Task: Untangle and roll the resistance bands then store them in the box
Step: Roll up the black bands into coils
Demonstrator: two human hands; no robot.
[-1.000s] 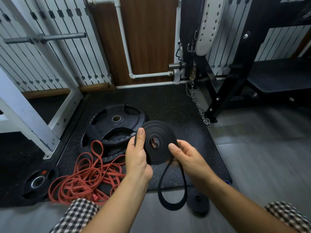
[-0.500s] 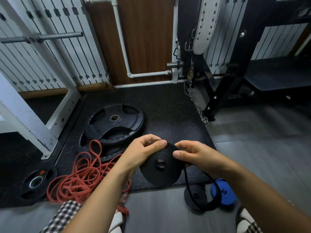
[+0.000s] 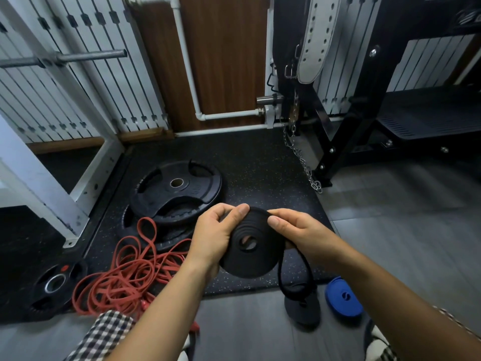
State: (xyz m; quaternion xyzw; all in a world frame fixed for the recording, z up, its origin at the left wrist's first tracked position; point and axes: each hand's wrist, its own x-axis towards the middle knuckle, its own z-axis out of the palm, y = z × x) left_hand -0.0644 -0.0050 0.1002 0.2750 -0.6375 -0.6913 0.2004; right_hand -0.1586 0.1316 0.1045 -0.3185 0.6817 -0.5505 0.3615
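A black resistance band [image 3: 250, 251], wound into a thick flat coil, is held in front of me between both hands. My left hand [image 3: 216, 235] grips its left side with the fingers curled over the top edge. My right hand [image 3: 296, 230] pinches the upper right edge. A short loose loop of the same band hangs below the coil on the right. A tangled heap of red bands [image 3: 127, 277] lies on the floor at the lower left. A rolled blue band [image 3: 343, 299] and a rolled black band [image 3: 303, 310] lie on the floor below my right forearm. No box is in view.
Stacked black weight plates [image 3: 177, 194] lie on the speckled rubber mat [image 3: 260, 165], with a smaller plate [image 3: 53, 285] at the lower left. A white rack leg [image 3: 39, 178] stands left; a black bench frame [image 3: 346, 136] with a hanging chain [image 3: 302, 160] stands right.
The coil was held upright a second ago and now lies tilted flatter and lower. The hanging loop has grown shorter. My view has dropped, bringing the blue and black rolls into sight.
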